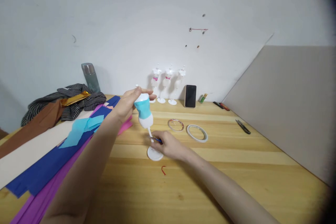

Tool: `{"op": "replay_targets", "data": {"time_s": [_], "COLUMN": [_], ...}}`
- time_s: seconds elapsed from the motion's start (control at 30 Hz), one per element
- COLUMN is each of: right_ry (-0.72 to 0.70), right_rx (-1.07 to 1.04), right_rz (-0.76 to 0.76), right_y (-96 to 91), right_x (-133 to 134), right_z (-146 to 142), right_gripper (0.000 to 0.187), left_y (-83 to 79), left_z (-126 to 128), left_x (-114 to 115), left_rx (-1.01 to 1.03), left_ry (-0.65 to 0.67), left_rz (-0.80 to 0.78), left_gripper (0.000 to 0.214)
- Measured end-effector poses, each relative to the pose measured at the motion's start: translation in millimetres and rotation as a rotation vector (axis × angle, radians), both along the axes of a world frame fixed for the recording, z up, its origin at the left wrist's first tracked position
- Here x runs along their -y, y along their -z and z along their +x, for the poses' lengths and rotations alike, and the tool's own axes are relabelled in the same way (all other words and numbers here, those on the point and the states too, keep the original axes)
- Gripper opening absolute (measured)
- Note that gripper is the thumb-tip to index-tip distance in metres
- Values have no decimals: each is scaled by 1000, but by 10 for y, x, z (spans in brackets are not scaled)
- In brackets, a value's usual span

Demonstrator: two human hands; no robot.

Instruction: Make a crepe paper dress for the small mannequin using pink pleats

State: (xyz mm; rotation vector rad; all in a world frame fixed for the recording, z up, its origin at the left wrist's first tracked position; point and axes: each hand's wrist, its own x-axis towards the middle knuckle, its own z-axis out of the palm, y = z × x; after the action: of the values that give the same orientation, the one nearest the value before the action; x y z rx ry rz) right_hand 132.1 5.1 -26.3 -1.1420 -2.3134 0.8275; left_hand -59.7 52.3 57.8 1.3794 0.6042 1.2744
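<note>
Fingers (137,93) clamped: left hand (127,104) on turquoise-wrapped mannequin (144,110).
Right hand (168,145) pinches thin blue tool (156,140) beside its stem, above white base (154,154).

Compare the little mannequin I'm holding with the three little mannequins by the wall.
The held mannequin wears a teal wrap; the three mannequins by the wall show only pink bands. The held mannequin leans, left hand gripping its top, right hand pinching a thin blue tool at its stem; the three mannequins stand upright, untouched. All are white on round white bases.
</note>
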Motion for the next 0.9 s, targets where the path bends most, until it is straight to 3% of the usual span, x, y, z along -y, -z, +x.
{"op": "replay_targets", "data": {"time_s": [0.13, 0.23, 0.3, 0.4, 0.6, 0.9], "right_ry": [-150, -137, -56, 18, -121, -133], "right_rx": [36, -56, -170, -360, -654, -597], "right_rz": [-46, 30, 47, 29, -245, -367], "right_y": [-387, -600, -674, -718, -690, -632], "right_x": [24, 50, 90, 174, 314, 358], "right_z": [270, 451, 505, 489, 353, 217], "right_gripper": [28, 25, 27, 32, 49, 45], "left_y": [17, 34, 48, 77, 162, 237], "left_z": [-51, -43, -10, 68, 178, 206], "left_x": [-5, 7, 27, 71, 109, 129], "left_rx": [26, 50, 65, 95, 148, 94], "left_ry": [127, 221, 272, 349, 413, 349], "left_rz": [-54, -105, -130, -140, -145, -148], "left_gripper": [54, 54, 54, 54, 55, 62]}}
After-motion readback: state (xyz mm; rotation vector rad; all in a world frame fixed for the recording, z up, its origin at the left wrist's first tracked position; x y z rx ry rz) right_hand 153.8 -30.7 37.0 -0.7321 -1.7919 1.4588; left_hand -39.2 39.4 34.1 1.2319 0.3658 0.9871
